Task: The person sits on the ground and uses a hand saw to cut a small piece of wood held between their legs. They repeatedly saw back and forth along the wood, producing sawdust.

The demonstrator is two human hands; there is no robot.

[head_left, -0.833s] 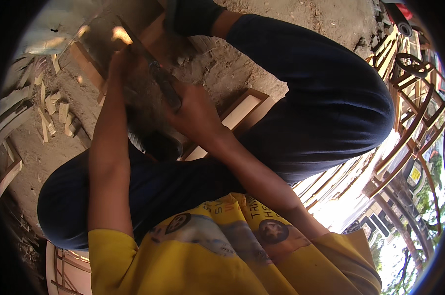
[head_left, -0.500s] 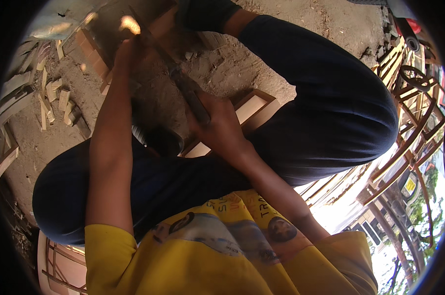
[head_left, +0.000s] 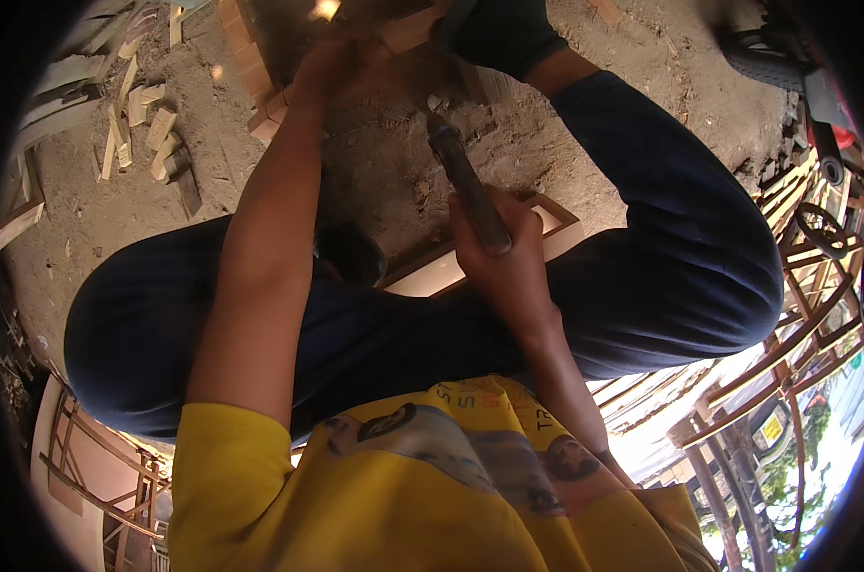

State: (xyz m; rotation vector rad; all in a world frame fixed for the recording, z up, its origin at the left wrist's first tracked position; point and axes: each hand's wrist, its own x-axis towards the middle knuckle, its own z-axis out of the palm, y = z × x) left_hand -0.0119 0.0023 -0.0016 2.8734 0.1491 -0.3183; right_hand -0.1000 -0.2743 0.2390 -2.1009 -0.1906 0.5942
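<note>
My right hand (head_left: 504,250) is closed around the dark, rounded handle of a long hand tool (head_left: 472,186). A metal collar sits at the handle's far end, and a thin shaft runs on from it into shadow; the tip's kind cannot be made out. Farther off, to the left, my left hand (head_left: 329,71) reaches into the shade near a reddish-brown wooden piece (head_left: 411,30). Its fingers are dark and blurred, so what they hold is hidden. A pale panel with a wooden border (head_left: 432,275) lies on the ground between my legs, partly under my right hand.
Loose wood offcuts (head_left: 162,129) lie on the dirt ground (head_left: 232,181) at the left. A jointed wooden strip (head_left: 246,57) stands beside my left hand. My bent legs in dark trousers (head_left: 680,248) frame the work spot. Wooden frames (head_left: 813,315) crowd the right edge.
Both hands and the tool now appear farther right, as does the whole scene with the turning view. The tool's handle points more steeply away, and its thin shaft shows less.
</note>
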